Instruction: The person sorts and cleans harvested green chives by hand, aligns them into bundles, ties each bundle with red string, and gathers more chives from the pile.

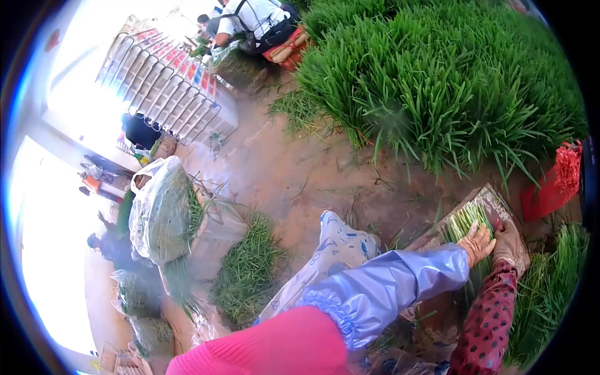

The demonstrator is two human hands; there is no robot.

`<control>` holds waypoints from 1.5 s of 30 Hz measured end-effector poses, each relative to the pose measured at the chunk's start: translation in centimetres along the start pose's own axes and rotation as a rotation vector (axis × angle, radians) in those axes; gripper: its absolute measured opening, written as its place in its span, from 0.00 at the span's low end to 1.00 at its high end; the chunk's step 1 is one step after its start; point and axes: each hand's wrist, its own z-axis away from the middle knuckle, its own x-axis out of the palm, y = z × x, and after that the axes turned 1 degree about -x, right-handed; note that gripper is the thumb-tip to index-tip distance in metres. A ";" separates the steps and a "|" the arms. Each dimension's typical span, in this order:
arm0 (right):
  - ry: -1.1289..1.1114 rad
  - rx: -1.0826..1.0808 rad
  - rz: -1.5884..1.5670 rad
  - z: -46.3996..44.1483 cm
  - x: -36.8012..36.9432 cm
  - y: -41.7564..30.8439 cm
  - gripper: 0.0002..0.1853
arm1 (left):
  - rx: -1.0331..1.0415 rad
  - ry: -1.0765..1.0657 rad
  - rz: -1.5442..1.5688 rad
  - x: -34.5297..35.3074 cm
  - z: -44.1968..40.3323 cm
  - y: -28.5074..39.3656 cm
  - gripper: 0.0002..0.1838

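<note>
A bundle of green chives (pixel 465 220) with pale stalk ends lies on a worn board (pixel 497 203) at the right. My left hand (pixel 477 244), in a tan glove below a shiny blue sleeve cover, presses its curled fingers over the bundle. Close beside it, my right hand (pixel 509 242) grips the same bundle's side, gloved and below a dark red dotted sleeve. A small red bit (pixel 498 224) shows at its fingertips; I cannot make out what it is. The bundle's middle is partly hidden under both hands.
A large mass of green chives (pixel 437 81) covers the floor ahead. Red ties (pixel 567 169) hang at the far right. Loose cuttings (pixel 247 269) lie beside a bagged crate (pixel 215 234). Stacked crates (pixel 165 84) stand behind, and a person in white (pixel 259 22) works at the back.
</note>
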 end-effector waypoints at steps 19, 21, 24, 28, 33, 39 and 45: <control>-0.149 0.207 0.031 4.5 -5.6 -8.2 0.15 | -0.089 0.071 -0.047 2.3 -0.5 1.2 0.28; 0.038 0.194 -0.009 5.9 -3.9 -7.5 0.13 | -0.129 0.068 -0.071 2.7 -0.3 1.2 0.27; 0.303 0.089 -0.451 8.0 -1.1 -6.8 0.11 | -0.068 0.161 -0.086 2.3 0.9 0.6 0.27; 0.361 0.075 -0.371 7.7 0.1 -6.0 0.10 | -0.034 0.130 0.026 2.5 1.1 0.2 0.28; 0.314 0.044 -0.370 7.1 0.8 -4.8 0.11 | 0.041 -0.129 0.158 -0.7 0.4 -0.6 0.33; 0.246 0.091 -0.269 7.6 1.1 -2.8 0.16 | 0.735 -0.116 0.458 -14.1 2.3 -6.1 0.21; 0.362 0.201 0.017 7.5 0.2 -6.8 0.14 | 0.780 -0.642 -0.161 -16.3 6.6 -13.2 0.23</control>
